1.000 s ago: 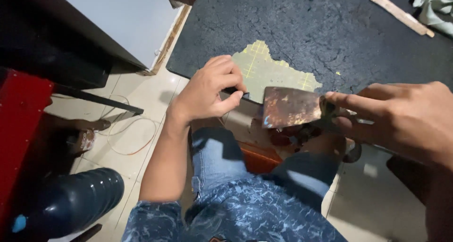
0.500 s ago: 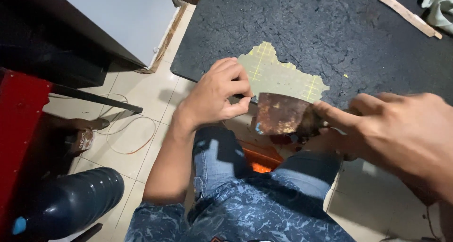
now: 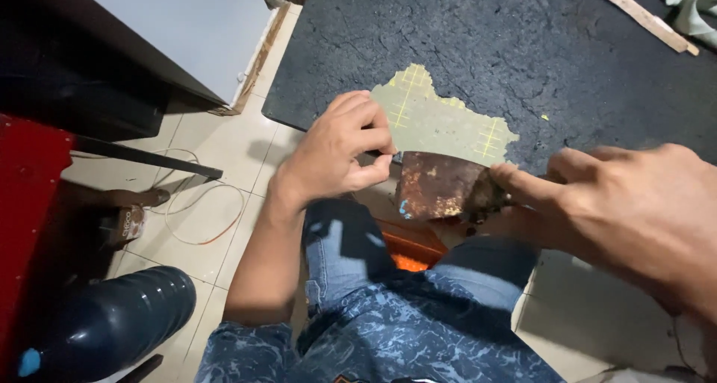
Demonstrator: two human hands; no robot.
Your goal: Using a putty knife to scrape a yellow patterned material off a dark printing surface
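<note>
Where the near edge of the black rubbery mat [image 3: 523,47] meets the tiled floor [image 3: 231,196], both hands work at one spot. The left hand [image 3: 340,155] is curled narrow, fingers folded against the thumb at the mat's near edge, just left of the scraper blade; whether it pinches the mat's edge cannot be told. The right hand [image 3: 635,211] holds a rusty scraper [image 3: 437,192], fingers wrapped about the handle end and the forefinger stretched along it toward the blade. The blade is wide, flat and brown with rust, its far edge lying against the near side of a pale yellow-green patch [image 3: 441,118].

That patch sits on the mat's near part, ragged in outline, with faint yellow grid lines. Around it the black surface is cracked and rough. A small pale fleck lies on the mat just right of the patch.

At the far right of the mat lies a thin wooden strip [image 3: 646,18], with pale cloth [image 3: 694,5] beyond it at the corner. To the left, a white panel [image 3: 194,32] stands over the tiles, and a thin wire [image 3: 202,211] loops on the floor. A dark blue rounded container [image 3: 112,323] sits near left, beside a red object [image 3: 30,204]. Blue patterned clothing [image 3: 388,323] fills the near centre.
</note>
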